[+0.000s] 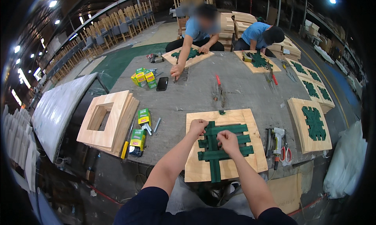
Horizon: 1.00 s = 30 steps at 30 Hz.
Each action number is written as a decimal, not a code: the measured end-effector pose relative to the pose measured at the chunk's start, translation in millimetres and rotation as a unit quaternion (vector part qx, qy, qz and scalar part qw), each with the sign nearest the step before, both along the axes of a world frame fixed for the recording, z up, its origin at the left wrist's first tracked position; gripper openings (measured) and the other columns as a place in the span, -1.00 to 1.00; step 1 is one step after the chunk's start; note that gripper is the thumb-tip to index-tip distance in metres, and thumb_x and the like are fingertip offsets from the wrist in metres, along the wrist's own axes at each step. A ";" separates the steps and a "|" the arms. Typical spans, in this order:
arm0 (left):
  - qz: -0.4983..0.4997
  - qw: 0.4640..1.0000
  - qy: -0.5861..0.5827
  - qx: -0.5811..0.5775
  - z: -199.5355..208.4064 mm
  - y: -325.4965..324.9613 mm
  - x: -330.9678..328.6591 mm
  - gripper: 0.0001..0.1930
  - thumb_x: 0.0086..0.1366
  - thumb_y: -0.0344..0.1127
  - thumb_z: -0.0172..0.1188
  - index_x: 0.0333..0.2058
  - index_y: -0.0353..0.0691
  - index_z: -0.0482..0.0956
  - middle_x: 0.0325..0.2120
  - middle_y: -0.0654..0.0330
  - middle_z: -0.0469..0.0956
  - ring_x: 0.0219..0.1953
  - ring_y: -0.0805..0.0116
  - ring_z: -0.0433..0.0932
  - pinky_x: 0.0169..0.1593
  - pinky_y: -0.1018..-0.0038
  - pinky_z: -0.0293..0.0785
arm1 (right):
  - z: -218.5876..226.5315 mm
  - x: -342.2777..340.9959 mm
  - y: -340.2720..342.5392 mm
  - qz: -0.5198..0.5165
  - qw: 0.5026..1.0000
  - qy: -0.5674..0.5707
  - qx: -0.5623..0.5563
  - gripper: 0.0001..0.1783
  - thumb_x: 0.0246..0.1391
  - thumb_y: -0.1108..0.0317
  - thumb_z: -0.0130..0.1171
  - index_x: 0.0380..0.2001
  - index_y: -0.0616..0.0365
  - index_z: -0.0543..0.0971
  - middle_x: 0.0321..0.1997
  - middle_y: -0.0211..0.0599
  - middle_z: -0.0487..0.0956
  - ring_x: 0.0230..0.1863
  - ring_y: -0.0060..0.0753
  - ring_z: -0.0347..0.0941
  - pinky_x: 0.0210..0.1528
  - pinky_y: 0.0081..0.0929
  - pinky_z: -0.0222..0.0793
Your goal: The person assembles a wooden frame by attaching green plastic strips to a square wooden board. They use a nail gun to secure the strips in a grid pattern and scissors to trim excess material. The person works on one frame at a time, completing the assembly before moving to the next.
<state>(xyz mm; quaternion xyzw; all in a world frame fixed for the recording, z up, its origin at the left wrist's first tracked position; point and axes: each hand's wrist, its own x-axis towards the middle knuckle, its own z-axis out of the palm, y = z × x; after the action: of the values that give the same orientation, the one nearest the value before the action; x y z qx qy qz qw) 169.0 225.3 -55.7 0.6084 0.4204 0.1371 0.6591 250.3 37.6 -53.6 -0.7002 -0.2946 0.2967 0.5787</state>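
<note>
A square plywood frame [256,146] lies on the table in front of me. Several horizontal green webbing straps [239,151] span its middle opening. One vertical green strap [215,170] crosses them on the left side, and its lower end hangs down over the near part of the wood. My left hand [198,127] is closed at the upper end of this vertical strap, fingertips pinched on its edge. My right hand [228,142] is curled closed over the crossing, with fingertips at the same strap's right edge; its grip is partly hidden.
Right of the frame lie a staple gun [279,139] and red-handled scissors [287,154]. Webbed panels [313,125] are stacked farther right. Bare wooden frames [88,127], staple boxes [143,116] and a phone [162,84] are on the left. Two co-workers handle panels across the table.
</note>
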 end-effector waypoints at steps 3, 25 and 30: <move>-0.012 1.000 -0.018 0.021 -1.1 -3.4 3.0 -0.79 0.36 -0.23 0.31 -0.24 -0.29 0.69 -0.52 0.25 0.62 -0.64 0.48 0.53 -0.61 0.51 0.44 | -10.0 31.0 35.4 -0.042 0.996 -0.079 0.010 -0.86 0.23 0.50 0.25 -0.15 0.25 0.61 -0.28 -0.37 0.67 -0.38 -0.57 0.59 -0.42 -0.53 0.47; -0.017 0.999 -0.030 0.041 -3.1 2.0 -9.0 -0.78 0.39 -0.39 0.15 -0.04 -0.30 0.60 -0.37 0.13 0.61 -0.59 0.38 0.61 -0.53 0.45 0.55 | -27.9 24.6 71.2 -0.025 0.950 -0.311 0.014 -0.87 0.17 0.48 0.26 -0.19 0.16 0.65 -0.19 -0.09 0.63 -0.14 0.03 0.61 -0.07 -0.15 0.52; -0.022 0.978 -0.108 0.177 -22.0 -19.9 -21.3 -0.65 0.32 -0.50 0.24 0.08 -0.16 0.57 -0.16 0.12 0.53 -0.32 0.34 0.64 -0.25 0.42 0.63 | -30.3 24.2 68.4 -0.041 0.955 -0.295 -0.004 -0.91 0.18 0.45 0.27 -0.23 0.15 0.65 -0.19 -0.10 0.56 -0.13 0.05 0.56 -0.07 -0.14 0.49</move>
<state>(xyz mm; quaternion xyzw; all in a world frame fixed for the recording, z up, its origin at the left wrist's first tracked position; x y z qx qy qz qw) 147.8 205.4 -77.8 0.7062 0.3025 0.2596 0.5851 274.5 106.0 -83.9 -0.7703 -0.4222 0.0545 0.4747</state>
